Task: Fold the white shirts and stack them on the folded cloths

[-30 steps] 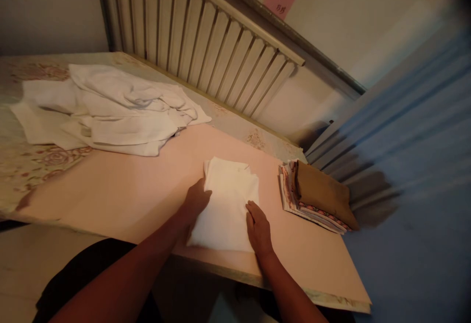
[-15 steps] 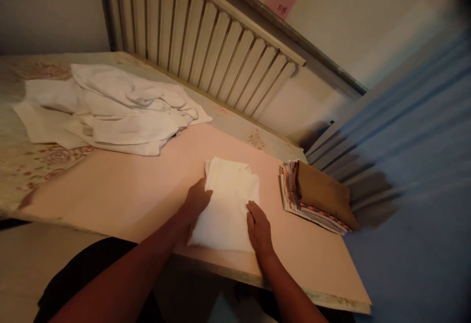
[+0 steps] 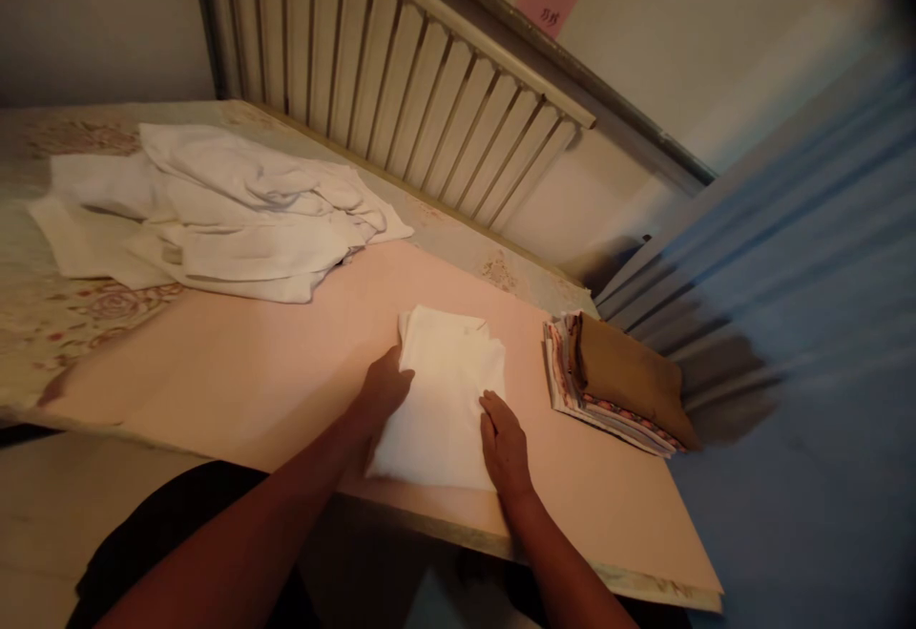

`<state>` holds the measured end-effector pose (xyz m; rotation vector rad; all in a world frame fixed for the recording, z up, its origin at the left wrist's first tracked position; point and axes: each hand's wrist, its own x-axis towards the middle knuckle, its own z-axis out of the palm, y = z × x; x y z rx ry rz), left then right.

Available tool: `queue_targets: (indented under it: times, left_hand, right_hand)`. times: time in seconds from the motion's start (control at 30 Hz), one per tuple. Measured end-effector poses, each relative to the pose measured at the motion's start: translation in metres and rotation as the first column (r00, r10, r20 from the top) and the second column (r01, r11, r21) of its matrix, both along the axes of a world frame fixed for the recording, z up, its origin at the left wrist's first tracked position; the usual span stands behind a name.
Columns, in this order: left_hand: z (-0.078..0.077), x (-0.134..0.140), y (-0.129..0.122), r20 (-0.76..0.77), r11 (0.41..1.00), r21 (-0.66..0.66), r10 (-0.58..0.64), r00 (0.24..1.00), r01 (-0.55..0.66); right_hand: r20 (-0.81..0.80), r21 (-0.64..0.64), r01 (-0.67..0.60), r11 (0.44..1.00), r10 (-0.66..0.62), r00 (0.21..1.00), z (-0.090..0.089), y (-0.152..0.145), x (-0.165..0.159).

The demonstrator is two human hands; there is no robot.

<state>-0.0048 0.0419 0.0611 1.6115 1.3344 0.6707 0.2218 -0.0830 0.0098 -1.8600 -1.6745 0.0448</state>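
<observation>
A folded white cloth garment (image 3: 444, 400) lies on a pink sheet (image 3: 286, 362) near the table's front edge. My left hand (image 3: 386, 386) grips its left side, thumb on top and fingers hidden at the edge. At the right side, my right hand (image 3: 503, 438) is closed against the cloth with its fingers bent together. What kind of garment it is cannot be made out in its folded state.
Crumpled white clothes (image 3: 236, 209) are heaped at the back left on a flowered cover (image 3: 107, 314). To the right sits a stack of folded fabrics (image 3: 630, 376), brown on top. A radiator (image 3: 401, 75) stands behind; a blue curtain (image 3: 801, 343) hangs on the right.
</observation>
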Motion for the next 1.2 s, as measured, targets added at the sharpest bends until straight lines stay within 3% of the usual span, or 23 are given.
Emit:
queue_targets:
  times: [1.2]
  left_hand:
    - [0.0020, 0.0009, 0.0000, -0.015, 1.000, -0.009, 0.011, 1.000, -0.011]
  right_hand:
    - [0.024, 0.010, 0.002, 1.000, -0.003, 1.000, -0.0010, 0.0006, 0.0000]
